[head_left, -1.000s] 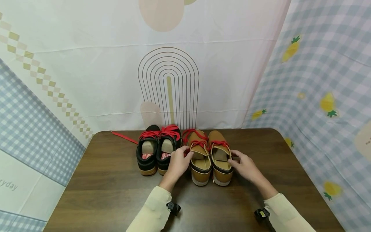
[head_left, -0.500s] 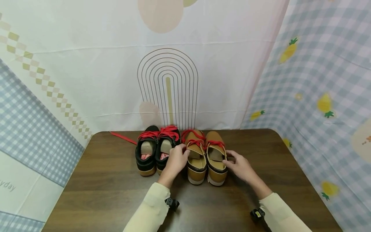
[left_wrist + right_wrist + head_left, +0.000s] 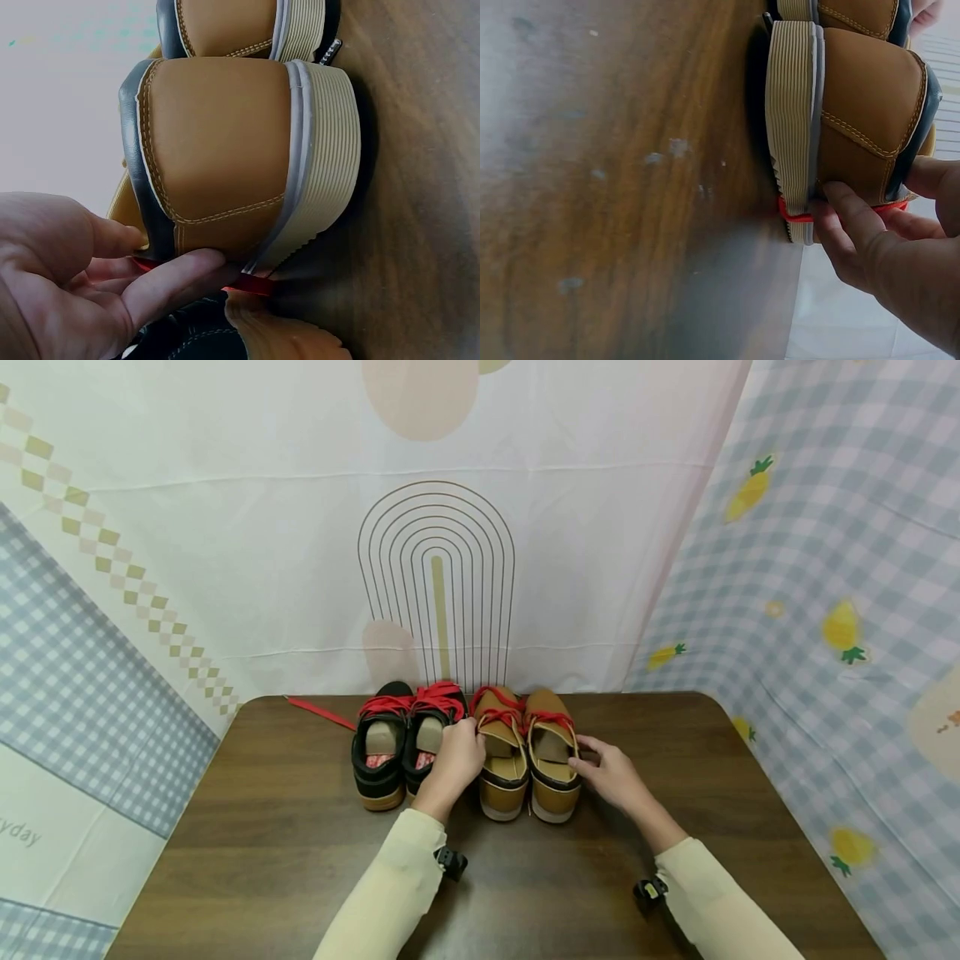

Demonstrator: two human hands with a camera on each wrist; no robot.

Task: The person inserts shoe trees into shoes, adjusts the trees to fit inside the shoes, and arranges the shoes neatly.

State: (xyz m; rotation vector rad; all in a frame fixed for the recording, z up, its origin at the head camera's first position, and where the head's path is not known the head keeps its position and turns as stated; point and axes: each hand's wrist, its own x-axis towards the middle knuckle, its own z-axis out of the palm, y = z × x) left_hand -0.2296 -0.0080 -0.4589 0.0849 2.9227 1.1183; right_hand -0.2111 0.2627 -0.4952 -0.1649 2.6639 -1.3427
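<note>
Two tan shoes with red laces stand side by side, toes toward the back edge. My left hand pinches the outer collar of the left tan shoe; in the left wrist view its thumb is at the rim and its fingers lie along the side. On the other side, my right hand grips the right tan shoe likewise, thumb at the collar and fingers against the outer side. A pair of black shoes with red laces stands just left of them, the nearer one partly hidden behind my left hand.
The shoes stand at the back of a brown wooden table, close to a white patterned cloth. One loose red lace stretches left from the black shoes. Blue checked cloth hangs on the right.
The tan shoes have slid left and toward the back edge, nearer the black pair, with both hands moving along. The black shoes have stayed in place.
</note>
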